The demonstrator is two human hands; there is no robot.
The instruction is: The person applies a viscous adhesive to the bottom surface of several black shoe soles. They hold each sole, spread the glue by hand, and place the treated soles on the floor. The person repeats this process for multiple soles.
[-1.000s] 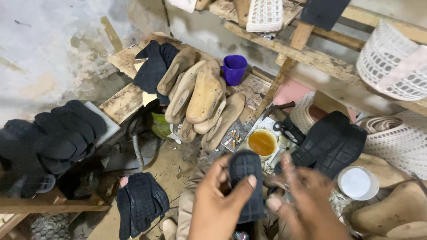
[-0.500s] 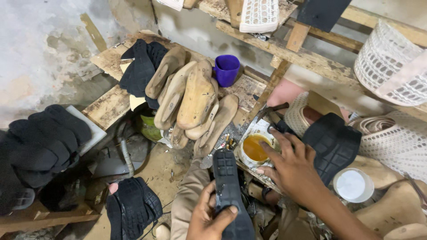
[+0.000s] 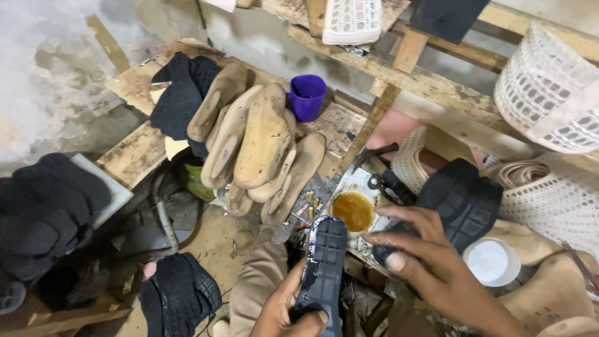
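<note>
My left hand (image 3: 288,312) grips a black rubber shoe sole (image 3: 323,268) by its lower end, tread side up, its upper edge shiny and wet. My right hand (image 3: 430,259) hovers just to the right of the sole with fingers spread, the index fingertip near the sole's top edge. It holds nothing. Right behind the sole sits a small tin of amber glue (image 3: 353,211) on a smeared board.
Several wooden shoe lasts (image 3: 262,140) lie piled on a rough wooden bench, with a purple cup (image 3: 307,97) behind them. Black soles lie stacked at left (image 3: 47,212), below (image 3: 178,293) and at right (image 3: 465,200). White mesh baskets (image 3: 552,93) stand at the right, a white lid (image 3: 493,262) beside my right hand.
My right hand has drawn back from the glue tin toward the sole. My left hand has raised the sole slightly, and its top edge now looks wet.
</note>
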